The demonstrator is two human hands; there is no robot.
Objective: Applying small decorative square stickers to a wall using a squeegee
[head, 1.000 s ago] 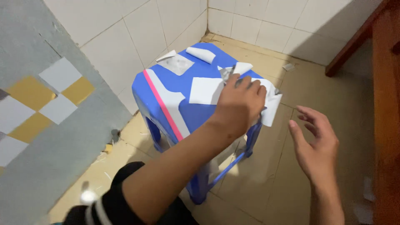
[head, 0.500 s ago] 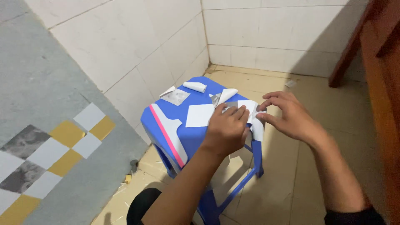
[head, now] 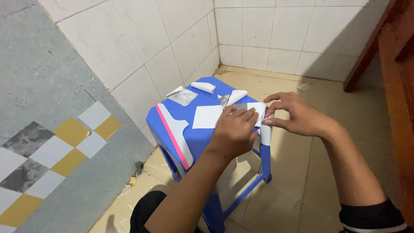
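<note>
Stool (head: 189, 133) — blue plastic, smooth, slight sheen. Sheets (head: 207, 116) on it — white paper, matt; one foil-like piece (head: 183, 97), shiny grey. Wall tiles (head: 142, 47) glazed, glossy. Floor (head: 297, 181) tiles beige, dull.

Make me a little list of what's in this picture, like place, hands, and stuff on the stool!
Place: corner with white tiled walls and a beige tiled floor
Stool: blue plastic stool with a pink and white stripe
Left hand: left hand presses down on a sheet at the stool's edge
Right hand: right hand pinches the white sheet at its edge
Also on stool: flat white square, grey square, rolled white piece, curled white piece
Wall at left: grey, with yellow, white and grey squares
</note>
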